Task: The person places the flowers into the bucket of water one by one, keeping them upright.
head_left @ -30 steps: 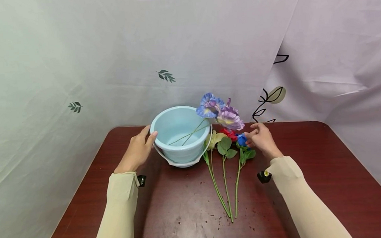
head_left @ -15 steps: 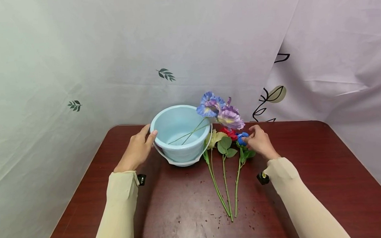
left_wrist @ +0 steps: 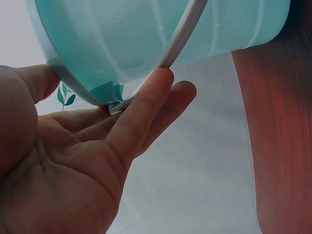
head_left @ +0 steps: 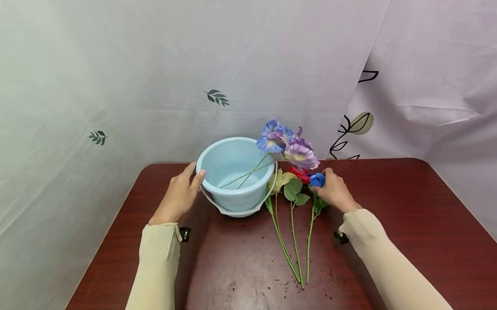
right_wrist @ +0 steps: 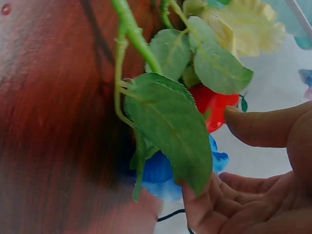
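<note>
A light blue bucket [head_left: 239, 199] stands at the back middle of the table. My left hand [head_left: 178, 195] holds its left rim, thumb at the edge and fingers around the outside by the white handle [left_wrist: 181, 36]. My right hand [head_left: 335, 191] is at a blue rose [head_left: 317, 179] lying on the table. In the right wrist view, its fingers [right_wrist: 204, 207] reach beside the blue petals and a green leaf [right_wrist: 168, 124]; its thumb stands apart, by a red flower [right_wrist: 214, 106]. Two irises, one blue [head_left: 272, 137] and one purple [head_left: 300, 152], lean out of the bucket.
Between bucket and right hand lie a pale yellow flower [head_left: 281, 180] and the red flower, their green stems pointing toward me. Small specks and drops dot the dark red table [head_left: 236, 266]. A white printed cloth [head_left: 245, 72] hangs behind the table.
My right hand has moved slightly left and down, its fingers coming in closer around the blue rose. The left hand and the bucket stay where they were.
</note>
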The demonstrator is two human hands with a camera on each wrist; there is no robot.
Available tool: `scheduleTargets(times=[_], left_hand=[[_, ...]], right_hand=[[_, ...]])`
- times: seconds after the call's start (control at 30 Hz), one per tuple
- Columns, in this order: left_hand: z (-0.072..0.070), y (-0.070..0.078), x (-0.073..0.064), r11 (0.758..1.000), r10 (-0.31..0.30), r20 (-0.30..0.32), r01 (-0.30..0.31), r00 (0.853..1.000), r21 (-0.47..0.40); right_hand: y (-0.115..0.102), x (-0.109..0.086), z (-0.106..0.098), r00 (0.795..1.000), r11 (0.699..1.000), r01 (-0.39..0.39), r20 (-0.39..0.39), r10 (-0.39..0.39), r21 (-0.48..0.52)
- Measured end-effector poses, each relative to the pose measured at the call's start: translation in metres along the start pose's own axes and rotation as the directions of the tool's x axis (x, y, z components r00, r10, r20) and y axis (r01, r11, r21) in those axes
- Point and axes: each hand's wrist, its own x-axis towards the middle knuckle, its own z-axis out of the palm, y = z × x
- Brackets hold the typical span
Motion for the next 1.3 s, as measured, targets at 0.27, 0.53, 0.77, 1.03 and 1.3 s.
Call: scheduleTargets(times=[0.27, 0.53, 0.77, 1.03, 1.3], left_hand=[[0.0, -0.001, 0.0, 1.0, -0.009, 0.004, 0.009, 1.0, -0.015], [0.0, -0.001, 0.0, 1.0, -0.004, 0.007, 0.005, 1.0, -0.028], [0.0, -0.001, 0.0, 0.999, -0.005, 0.009, 0.005, 1.0, -0.032], [0.0, -0.001, 0.0, 0.999, -0.007, 0.007, 0.007, 1.0, -0.04], [0.0, -0.001, 0.0, 0.999, -0.005, 0.004, 0.006, 1.0, -0.037]], right_hand=[[-0.004, -0.005, 0.011, 0.998, 0.988, -0.061, -0.006, 0.06, -0.143], [-0.005, -0.007, 0.018, 0.998, 0.983, -0.066, -0.002, 0.066, -0.17], [-0.006, -0.007, 0.022, 0.997, 0.979, -0.077, 0.013, 0.08, -0.191], [-0.004, -0.007, 0.026, 0.997, 0.978, -0.07, -0.007, 0.07, -0.198], [-0.004, -0.007, 0.029, 0.997, 0.98, -0.08, -0.019, 0.078, -0.181]])
